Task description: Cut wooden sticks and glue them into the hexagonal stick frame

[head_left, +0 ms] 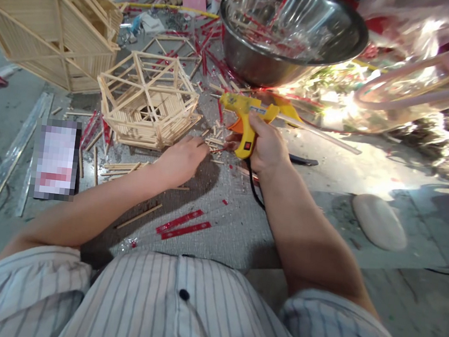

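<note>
In the head view my right hand (pixel 270 144) is wrapped round the handle of a yellow hot glue gun (pixel 237 105). Its nozzle points left, and a clear glue stick (pixel 321 133) sticks out behind. My left hand (pixel 185 158) is low over the table, fingers curled together beside a pile of short wooden stick pieces (pixel 215 135); its fingertips are partly hidden, so what they pinch is unclear. Just behind it stands a small polygonal frame (pixel 146 89) built from thin wooden sticks. Loose sticks (pixel 121 167) lie by my left forearm.
A larger stick structure (pixel 62 31) stands at the back left. A metal bowl (pixel 256 66) holds red and clear wrappers. A phone (pixel 57 160) lies left, a smooth stone (pixel 378 221) right. Red wrapper strips (pixel 185 229) are near my body. The gun's black cord (pixel 253 185) trails forward.
</note>
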Demonstrator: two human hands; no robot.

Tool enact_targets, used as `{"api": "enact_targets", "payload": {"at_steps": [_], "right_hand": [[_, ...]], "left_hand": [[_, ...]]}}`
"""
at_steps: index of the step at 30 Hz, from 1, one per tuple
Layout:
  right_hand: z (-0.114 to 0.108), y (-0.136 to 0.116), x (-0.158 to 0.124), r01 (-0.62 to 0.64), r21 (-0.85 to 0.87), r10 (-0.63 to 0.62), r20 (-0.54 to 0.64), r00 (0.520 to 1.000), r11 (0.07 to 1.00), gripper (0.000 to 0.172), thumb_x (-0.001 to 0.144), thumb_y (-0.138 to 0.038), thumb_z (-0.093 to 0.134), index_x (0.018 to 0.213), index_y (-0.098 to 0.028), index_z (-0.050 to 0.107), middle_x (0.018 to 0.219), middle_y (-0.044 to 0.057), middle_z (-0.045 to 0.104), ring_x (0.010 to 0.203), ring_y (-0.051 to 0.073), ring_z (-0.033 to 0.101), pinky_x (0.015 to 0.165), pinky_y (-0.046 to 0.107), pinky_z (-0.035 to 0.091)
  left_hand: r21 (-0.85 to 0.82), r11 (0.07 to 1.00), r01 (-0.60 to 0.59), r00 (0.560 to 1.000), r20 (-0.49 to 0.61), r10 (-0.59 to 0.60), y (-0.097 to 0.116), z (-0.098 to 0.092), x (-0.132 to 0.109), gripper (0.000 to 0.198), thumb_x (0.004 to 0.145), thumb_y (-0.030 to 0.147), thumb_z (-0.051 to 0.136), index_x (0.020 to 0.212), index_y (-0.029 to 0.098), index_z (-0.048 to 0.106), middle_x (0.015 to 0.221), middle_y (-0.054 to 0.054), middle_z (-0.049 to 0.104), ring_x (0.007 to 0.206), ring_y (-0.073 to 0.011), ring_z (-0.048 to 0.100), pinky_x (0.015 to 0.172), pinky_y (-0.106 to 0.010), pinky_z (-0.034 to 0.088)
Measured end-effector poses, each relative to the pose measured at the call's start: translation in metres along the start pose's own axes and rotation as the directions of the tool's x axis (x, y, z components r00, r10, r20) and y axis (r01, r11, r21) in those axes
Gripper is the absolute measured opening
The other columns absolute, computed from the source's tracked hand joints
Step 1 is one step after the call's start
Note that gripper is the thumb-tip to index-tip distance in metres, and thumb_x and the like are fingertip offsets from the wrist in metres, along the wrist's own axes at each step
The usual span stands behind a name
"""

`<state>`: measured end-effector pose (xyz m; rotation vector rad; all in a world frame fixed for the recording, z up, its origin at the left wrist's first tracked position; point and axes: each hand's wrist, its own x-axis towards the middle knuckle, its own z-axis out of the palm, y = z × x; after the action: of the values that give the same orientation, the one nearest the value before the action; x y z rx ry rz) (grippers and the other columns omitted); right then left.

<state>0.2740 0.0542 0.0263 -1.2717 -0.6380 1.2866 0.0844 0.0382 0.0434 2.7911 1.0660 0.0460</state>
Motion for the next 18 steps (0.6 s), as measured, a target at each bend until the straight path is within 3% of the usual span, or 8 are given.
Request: {"api": "enact_targets", "payload": {"at_steps": [5, 10, 18], "right_hand": [[0.0, 0.001, 0.001, 0.057, 0.008, -0.057, -0.024, 0.998, 0.998, 0.032, 0.081, -0.053, 0.059, 0.084, -0.022, 0.055, 0.068, -0.002, 0.066, 0.057, 0.014, 0.065, 0.054, 0.032, 0.058], [0.0, 0.0, -0.001, 0.08, -0.004, -0.08, -0.032, 0.996, 0.997, 0.03, 0.08, -0.051, 0.062, 0.082, -0.021, 0.055, 0.065, -0.003, 0.066, 0.052, 0.013, 0.062, 0.052, 0.03, 0.057], [0.0, -0.001, -0.001, 0.115, 0.009, -0.115, -0.036, 0.993, 0.993, 0.027, 0.082, -0.048, 0.06, 0.086, -0.022, 0.057, 0.067, -0.001, 0.066, 0.051, 0.012, 0.061, 0.049, 0.028, 0.055]], "left_hand": [[-0.012, 0.994, 0.112, 0.988, 0.111, -0.11, 0.0, 0.001, 0.02, 0.036, 0.091, 0.006, 0.031, 0.115, 0.007, 0.057, 0.116, -0.017, 0.056, 0.093, -0.0222, 0.062, 0.079, -0.032, 0.049], [0.032, 0.986, 0.165, 0.972, 0.163, -0.168, 0.003, -0.004, 0.03, 0.034, 0.09, 0.01, 0.035, 0.112, 0.011, 0.06, 0.115, -0.017, 0.056, 0.088, -0.0245, 0.065, 0.068, -0.031, 0.048], [0.021, 0.992, 0.125, 0.984, 0.126, -0.127, -0.001, 0.003, 0.02, 0.031, 0.088, 0.011, 0.037, 0.106, 0.007, 0.062, 0.109, -0.017, 0.06, 0.091, -0.0254, 0.065, 0.075, -0.033, 0.05]]}}
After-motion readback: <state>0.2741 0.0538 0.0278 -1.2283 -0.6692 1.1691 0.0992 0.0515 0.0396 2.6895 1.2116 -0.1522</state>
